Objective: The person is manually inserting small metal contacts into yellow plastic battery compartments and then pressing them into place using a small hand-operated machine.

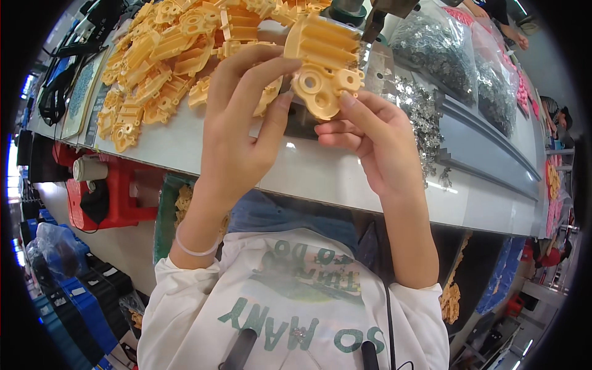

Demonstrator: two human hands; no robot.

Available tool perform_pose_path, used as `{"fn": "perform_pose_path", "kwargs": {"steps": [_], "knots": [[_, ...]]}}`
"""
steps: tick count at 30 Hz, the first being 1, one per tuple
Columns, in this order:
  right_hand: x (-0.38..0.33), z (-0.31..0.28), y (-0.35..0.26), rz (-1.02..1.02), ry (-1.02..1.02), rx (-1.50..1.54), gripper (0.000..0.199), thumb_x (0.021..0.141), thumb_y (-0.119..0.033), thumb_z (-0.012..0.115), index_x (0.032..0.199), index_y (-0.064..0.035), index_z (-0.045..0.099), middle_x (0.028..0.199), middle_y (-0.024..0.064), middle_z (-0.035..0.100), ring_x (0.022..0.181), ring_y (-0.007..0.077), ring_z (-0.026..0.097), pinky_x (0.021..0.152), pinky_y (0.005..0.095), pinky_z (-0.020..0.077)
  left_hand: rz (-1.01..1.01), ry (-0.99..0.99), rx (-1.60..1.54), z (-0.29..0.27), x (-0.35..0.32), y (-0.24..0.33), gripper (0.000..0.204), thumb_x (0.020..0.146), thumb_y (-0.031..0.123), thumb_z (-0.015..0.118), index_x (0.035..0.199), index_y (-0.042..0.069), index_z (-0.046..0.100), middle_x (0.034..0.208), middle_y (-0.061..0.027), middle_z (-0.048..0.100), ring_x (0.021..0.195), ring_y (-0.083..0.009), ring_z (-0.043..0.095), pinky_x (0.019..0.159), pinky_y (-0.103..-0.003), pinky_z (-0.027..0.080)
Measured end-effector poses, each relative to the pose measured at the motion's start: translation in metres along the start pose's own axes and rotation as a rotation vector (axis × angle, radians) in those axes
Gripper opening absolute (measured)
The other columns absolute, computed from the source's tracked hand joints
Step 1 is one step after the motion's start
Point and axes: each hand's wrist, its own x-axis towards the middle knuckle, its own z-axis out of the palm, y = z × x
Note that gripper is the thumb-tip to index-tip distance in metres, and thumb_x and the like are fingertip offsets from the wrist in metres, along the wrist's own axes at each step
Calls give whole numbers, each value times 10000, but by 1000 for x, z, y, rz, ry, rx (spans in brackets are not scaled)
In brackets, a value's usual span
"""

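My right hand pinches a yellow plastic housing part by its lower right side, thumb on its face. Ribbed channels run across the upper half of this part; round holes and bosses mark its rounded lower end. At the part's left edge is my left hand, its bent fingers spread from the thumb and its index fingertip at the edge. Another yellow part shows through the gap between that thumb and index finger; whether the hand touches it is unclear.
Yellow parts are heaped at the left of the white table. Small metal pieces lie scattered on the right, near clear bags of metal pieces and a grey rail. Machine parts stand behind the held part. A red stool is below left.
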Motion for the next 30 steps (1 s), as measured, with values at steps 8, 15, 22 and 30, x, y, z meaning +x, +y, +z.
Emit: {"fn": "perform_pose_path", "kwargs": {"steps": [8, 15, 22, 30], "knots": [[5, 3, 3, -37, 58, 30, 245, 889, -126, 587, 988, 95, 551, 873, 170, 633, 740, 227, 664, 684, 303, 580, -66, -61, -50, 5, 4, -2, 322, 746, -73, 544, 1032, 62, 605, 1121, -106, 553, 1010, -293, 553, 849, -377, 459], [11, 2, -1, -69, 69, 37, 238, 896, -117, 577, 1002, 92, 539, 870, 165, 633, 736, 213, 666, 700, 289, 577, 141, -171, 103, 16, 14, -10, 353, 686, -73, 614, 1005, 78, 634, 1082, -65, 609, 1051, -288, 558, 870, -379, 460], [9, -2, -2, -95, 66, 82, 228, 893, -105, 577, 995, 93, 531, 880, 171, 636, 735, 216, 670, 695, 284, 575, 337, -139, 245, 22, 21, -16, 337, 632, -16, 683, 949, 92, 642, 1027, -42, 620, 1008, -264, 584, 804, -363, 499], [17, 0, 3, -116, 64, 120, 227, 893, -107, 576, 989, 92, 523, 882, 176, 637, 740, 216, 671, 697, 286, 575, 371, -150, 290, 23, 28, -18, 317, 632, 3, 679, 933, 86, 622, 1028, -46, 622, 1017, -258, 593, 791, -362, 512]]}}
